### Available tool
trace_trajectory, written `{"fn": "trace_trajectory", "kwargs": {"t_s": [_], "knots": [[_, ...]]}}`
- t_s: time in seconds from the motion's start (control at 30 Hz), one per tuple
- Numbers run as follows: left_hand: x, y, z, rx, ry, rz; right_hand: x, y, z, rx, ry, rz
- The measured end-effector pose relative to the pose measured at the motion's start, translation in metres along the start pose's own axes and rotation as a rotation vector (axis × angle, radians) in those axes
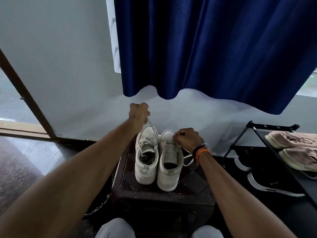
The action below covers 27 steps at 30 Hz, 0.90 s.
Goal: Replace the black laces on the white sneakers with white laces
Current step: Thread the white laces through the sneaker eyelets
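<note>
Sneakers [157, 157] sit on a dark surface [193, 184] below a blue curtain [214, 48], shoe rack [267, 134] alongside. Left hand [138, 112] grips a white lace [151, 126]; right hand [187, 139] pinches another.

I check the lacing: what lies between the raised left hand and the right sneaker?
In the head view, a taut white lace runs from left hand to right sneaker.

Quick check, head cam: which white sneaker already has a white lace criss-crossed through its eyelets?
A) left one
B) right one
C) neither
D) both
A: the left white sneaker shows a criss-crossed white lace, while the right white sneaker has bare eyelets, with the right hand only starting near its toe.
</note>
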<state>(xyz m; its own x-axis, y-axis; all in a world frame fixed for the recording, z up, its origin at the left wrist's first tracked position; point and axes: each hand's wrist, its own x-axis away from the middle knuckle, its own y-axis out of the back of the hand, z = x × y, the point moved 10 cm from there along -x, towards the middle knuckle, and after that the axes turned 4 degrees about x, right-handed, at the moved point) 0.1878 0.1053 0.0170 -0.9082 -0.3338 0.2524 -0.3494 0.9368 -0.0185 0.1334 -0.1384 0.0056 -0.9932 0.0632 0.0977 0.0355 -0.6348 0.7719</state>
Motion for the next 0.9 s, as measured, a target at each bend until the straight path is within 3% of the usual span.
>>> {"fn": "trace_trajectory", "kwargs": {"t_s": [0.07, 0.13, 0.17, 0.23, 0.43, 0.63, 0.9], "knots": [[0.010, -0.024, -0.005, -0.343, -0.201, 0.219, -0.002, -0.001, 0.000, 0.025, -0.009, 0.003], [0.032, -0.061, 0.002, -0.749, -0.414, 0.552, -0.003, -0.002, 0.000, 0.038, -0.023, 0.012], [0.043, -0.075, 0.012, -0.952, -0.486, 0.690, -0.004, -0.002, 0.000, 0.033, -0.028, 0.021], [0.050, -0.086, 0.029, -1.226, -0.516, 0.816, -0.003, -0.002, -0.001, 0.021, -0.028, 0.045], [0.049, -0.092, 0.030, -1.387, -0.604, 0.757, -0.003, -0.008, 0.001, 0.090, 0.055, 0.105], [0.047, -0.084, 0.031, -1.356, -0.566, 0.756, -0.005, -0.013, 0.004, 0.181, 0.082, 0.083], [0.036, -0.063, -0.032, -1.249, -0.588, 0.588, -0.007, -0.018, 0.006, 0.207, 0.058, 0.055]]}}
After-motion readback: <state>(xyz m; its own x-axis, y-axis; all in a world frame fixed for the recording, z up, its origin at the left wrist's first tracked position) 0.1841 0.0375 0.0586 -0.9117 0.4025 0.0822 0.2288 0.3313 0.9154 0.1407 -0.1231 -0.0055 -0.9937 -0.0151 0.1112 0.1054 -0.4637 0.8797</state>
